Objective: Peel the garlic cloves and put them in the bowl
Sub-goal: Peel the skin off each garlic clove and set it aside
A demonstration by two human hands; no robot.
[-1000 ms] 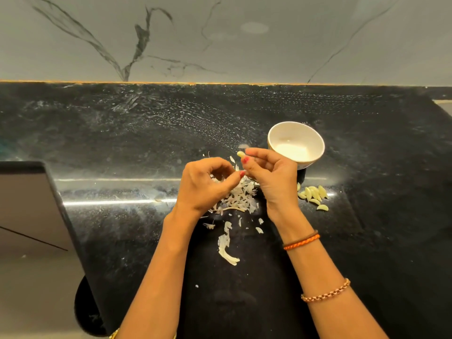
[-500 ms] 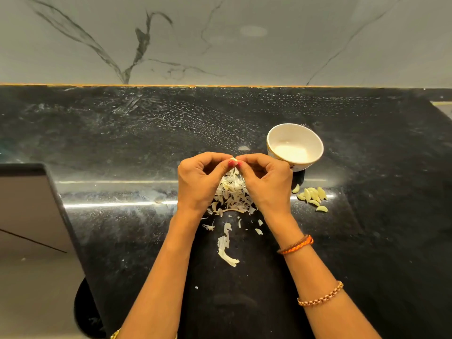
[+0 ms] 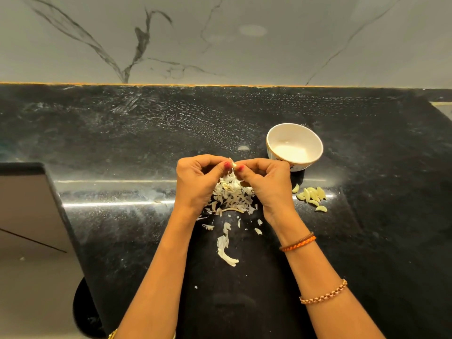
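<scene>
1. Head view: the left hand (image 3: 195, 182) and right hand (image 3: 266, 182) are both pinching one clove (image 3: 232, 164) between curled fingertips, above the peels (image 3: 232, 196).
2. The bowl (image 3: 294, 133) is standing on the worktop (image 3: 122, 143) just beyond the right hand; peeled cloves (image 3: 311, 195) are lying beside it.

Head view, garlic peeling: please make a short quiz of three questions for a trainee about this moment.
1. True or false: the white bowl holds peeled cloves.
2. Where do the peeled cloves lie? A) in the bowl B) on the counter, right of the right hand C) beside the left hand
3. What lies under the hands?

Key: 1 false, it looks empty. 2 B. 3 a pile of garlic skins.
</scene>
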